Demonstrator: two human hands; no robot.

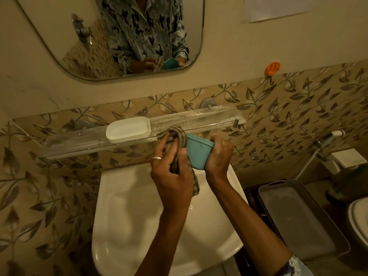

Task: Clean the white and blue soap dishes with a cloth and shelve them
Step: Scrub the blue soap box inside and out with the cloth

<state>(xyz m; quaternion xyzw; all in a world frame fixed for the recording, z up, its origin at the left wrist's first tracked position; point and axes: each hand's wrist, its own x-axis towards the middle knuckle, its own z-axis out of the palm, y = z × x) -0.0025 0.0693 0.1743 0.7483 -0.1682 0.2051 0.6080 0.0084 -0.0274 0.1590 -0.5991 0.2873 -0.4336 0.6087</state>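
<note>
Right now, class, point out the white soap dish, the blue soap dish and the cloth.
white soap dish (128,129): head view, middle of its top face.
blue soap dish (199,153): head view, its outer wall.
cloth (179,134): head view, bunched part at the dish.

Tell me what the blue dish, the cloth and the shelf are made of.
Blue dish: probably moulded plastic, matte, evenly coloured with a thin rim. Cloth: woven fabric, striped, limp and bunched. Shelf: clear glass or acrylic; the tiles show through it, and white smears dull it.

A home bathroom: white washbasin (123,206) under a wall mirror (99,36), glass shelf (79,142), leaf-patterned tiles (288,116), toilet (358,222) alongside
</note>
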